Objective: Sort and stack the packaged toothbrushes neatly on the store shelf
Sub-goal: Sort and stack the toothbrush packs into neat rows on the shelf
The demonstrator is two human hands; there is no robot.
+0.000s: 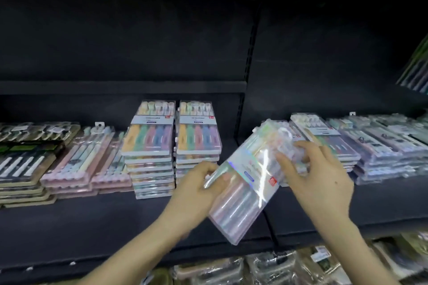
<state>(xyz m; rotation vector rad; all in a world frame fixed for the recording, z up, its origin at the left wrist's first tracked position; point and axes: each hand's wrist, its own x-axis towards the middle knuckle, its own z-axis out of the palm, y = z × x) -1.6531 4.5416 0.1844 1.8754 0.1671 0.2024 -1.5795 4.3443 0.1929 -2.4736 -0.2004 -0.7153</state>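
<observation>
The black shelf (pixel 92 227) runs wide and dim behind it all. Just beyond the grip, slightly left, sit two tall stacks of rainbow toothbrush packs (pixel 148 146). The pink packs (pixel 76 164) and the dark kraft-backed packs (pixel 23 164) are further out that way. A spread of pale lavender packs (pixel 382 152) lies off to the grip's right. The held pack (pixel 245 194) is shiny, tilted diagonally and up off the shelf. The left hand (pixel 196 194) clamps its lower left edge with the thumb on top, and the right hand (pixel 324 178) has its fingers curled round the top end.
</observation>
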